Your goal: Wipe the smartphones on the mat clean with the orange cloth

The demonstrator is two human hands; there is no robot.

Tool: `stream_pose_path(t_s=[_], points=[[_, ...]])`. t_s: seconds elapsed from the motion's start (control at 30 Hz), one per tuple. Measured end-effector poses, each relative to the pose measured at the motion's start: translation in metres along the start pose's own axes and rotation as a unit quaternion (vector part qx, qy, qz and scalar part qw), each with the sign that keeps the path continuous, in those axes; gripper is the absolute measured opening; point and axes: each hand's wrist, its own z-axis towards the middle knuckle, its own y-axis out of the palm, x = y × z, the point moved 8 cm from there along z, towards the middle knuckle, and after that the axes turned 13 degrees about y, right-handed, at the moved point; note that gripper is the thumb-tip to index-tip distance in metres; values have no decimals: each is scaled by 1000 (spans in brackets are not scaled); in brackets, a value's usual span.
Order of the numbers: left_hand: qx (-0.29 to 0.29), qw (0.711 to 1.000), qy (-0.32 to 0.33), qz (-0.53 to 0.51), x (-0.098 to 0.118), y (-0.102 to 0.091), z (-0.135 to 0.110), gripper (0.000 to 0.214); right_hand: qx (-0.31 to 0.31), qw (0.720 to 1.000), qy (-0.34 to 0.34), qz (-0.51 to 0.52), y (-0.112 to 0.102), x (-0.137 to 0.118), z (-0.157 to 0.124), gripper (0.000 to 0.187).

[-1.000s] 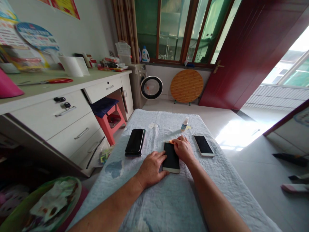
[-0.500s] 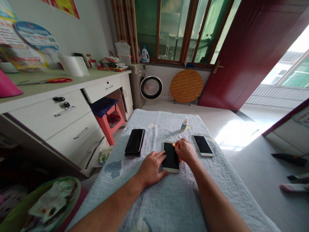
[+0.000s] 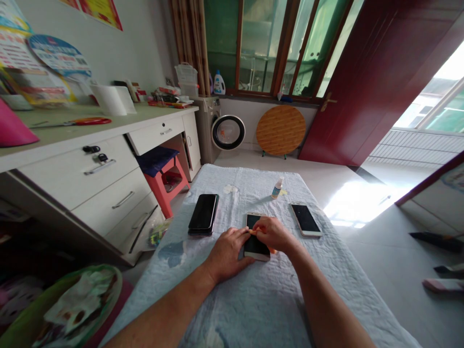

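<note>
Now then, the right hand [image 3: 274, 234] had its fingers pinched together on an orange cloth [image 3: 252, 232], right over the middle phone [image 3: 257, 249] and hiding part of its screen. The left hand [image 3: 228, 253] lay loosely spread, fingertips on that phone's left edge, thumb by its lower corner. Close by on the right lay a white-framed phone [image 3: 305, 220]; over to the left, a stack of phones [image 3: 203, 214]! Beyond the hands stood a small spray bottle [image 3: 277, 188], upright, clear of both, all on the cloth-covered worktop [image 3: 253, 309]. Farther out, a red stool [image 3: 167, 188] stood at the left.
</note>
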Motion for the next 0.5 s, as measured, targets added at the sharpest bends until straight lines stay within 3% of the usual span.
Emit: stream_pose_path(t_s=[0.13,0.27,0.37,0.5], points=[[5,1000,1,0,-1,0,0,63,30,997,43,57,-6,10,3,18],[4,1000,-5,0,-4,2,0,56,103,994,38,-10,-8,23,8,2],[1,1000,-14,4,-7,4,-1,59,150,987,36,-45,-10,28,8,3],[1,1000,-16,9,-8,4,-2,61,145,987,20,-58,-10,24,7,10]])
